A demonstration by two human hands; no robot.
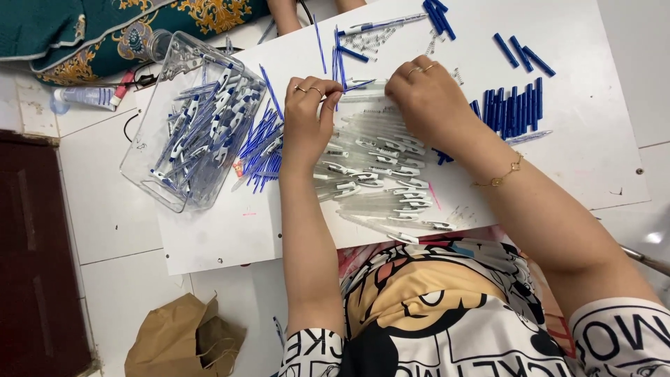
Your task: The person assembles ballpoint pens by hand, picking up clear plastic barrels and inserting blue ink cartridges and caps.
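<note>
Clear pen barrels heap mid-desk — left hand pinches a blue refill, right hand curls closed, contents hidden; refill could bend.

brown paper bag — crumpled, floor (lower left) | clear bottle — upper left

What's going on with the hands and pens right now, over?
Left hand pinching a thin blue refill. Right hand resting on the clear pen barrels. Clear bin of finished pens beside the left hand; nothing blocking.
</note>
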